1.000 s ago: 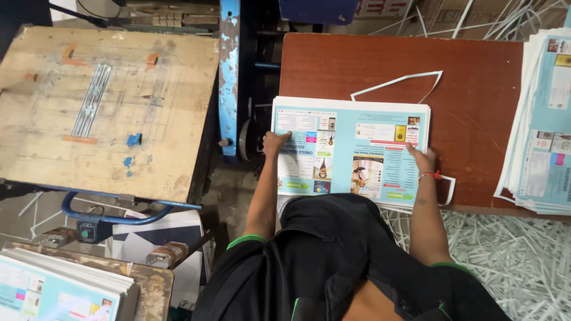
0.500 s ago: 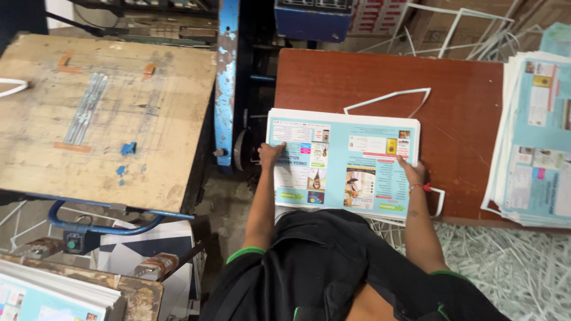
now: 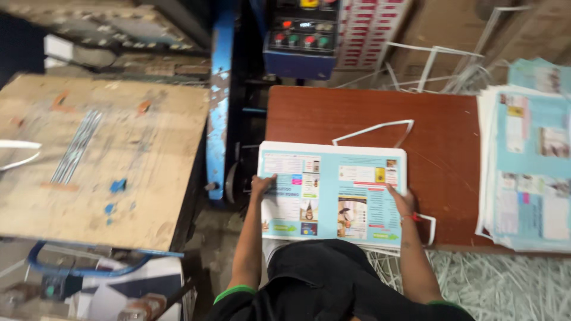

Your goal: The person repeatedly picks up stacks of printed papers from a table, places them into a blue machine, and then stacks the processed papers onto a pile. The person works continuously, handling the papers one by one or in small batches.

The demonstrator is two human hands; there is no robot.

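Worn wooden board [image 3: 95,154] sat far left, beside a blue machine frame [image 3: 219,107]. Left hand [image 3: 262,185] lay on the left edge of the stack of printed sheets [image 3: 333,196], fingers spread flat on top, not gripping. Stack sat at the desk's [image 3: 357,110] front edge, left half. Right hand [image 3: 399,201] pressed the stack's right edge, fingers open along it. White strap loop [image 3: 375,129] lay just behind the stack. Second pile of sheets [image 3: 529,166] sat at the desk's right edge.
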